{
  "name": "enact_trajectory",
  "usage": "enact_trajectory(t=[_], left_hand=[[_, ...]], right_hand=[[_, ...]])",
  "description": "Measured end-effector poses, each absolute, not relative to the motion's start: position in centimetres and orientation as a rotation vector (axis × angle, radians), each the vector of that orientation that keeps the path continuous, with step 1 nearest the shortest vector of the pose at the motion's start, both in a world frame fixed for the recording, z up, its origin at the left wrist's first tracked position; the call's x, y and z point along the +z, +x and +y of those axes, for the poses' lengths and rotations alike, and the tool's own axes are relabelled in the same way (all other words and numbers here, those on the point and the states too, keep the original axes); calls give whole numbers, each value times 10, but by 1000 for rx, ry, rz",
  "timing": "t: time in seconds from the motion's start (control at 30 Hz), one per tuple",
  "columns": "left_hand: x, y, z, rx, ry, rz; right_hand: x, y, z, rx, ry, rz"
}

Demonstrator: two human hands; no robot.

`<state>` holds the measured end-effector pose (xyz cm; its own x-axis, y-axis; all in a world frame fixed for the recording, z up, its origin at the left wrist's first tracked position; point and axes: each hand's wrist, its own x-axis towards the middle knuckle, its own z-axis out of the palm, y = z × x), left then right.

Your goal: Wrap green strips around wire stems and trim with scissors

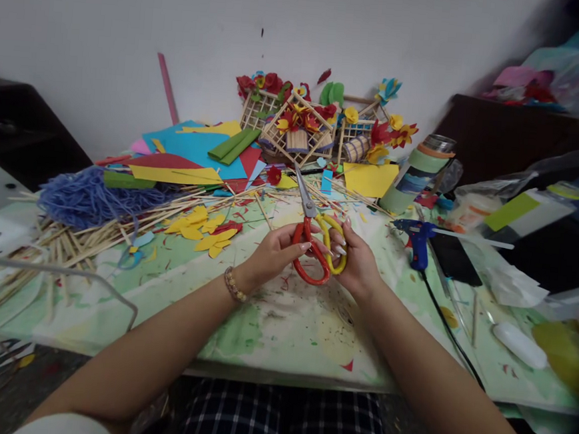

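Between both hands, above the middle of the table, is a pair of scissors (309,208) with one red handle and one yellow handle. Its blades point away from me and lie together. My left hand (279,253) grips the red handle, thumb resting along it. Around the yellow handle close the fingers of my right hand (359,259). Yellow paper petals (196,222) and a few red ones lie beyond my left hand. To the right of my right hand rests a blue hot glue gun (420,244) with its black cord.
Blue yarn (103,199) and wooden sticks (66,246) pile up at left. Coloured paper sheets (199,150) lie behind. Stick-lattice crafts with paper flowers (298,134) stand against the wall. At right are a green bottle (413,176), a dark phone (454,260) and a white oval object (520,345).
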<state>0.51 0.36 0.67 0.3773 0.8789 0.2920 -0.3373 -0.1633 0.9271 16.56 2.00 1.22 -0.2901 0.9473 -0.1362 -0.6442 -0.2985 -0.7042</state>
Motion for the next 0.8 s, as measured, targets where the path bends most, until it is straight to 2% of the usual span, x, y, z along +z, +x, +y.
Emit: enact_trajectory(t=[0.8], left_hand=[[8,4,4,1185,1352,612]], right_hand=[[9,163,18,1716,-633,-687]])
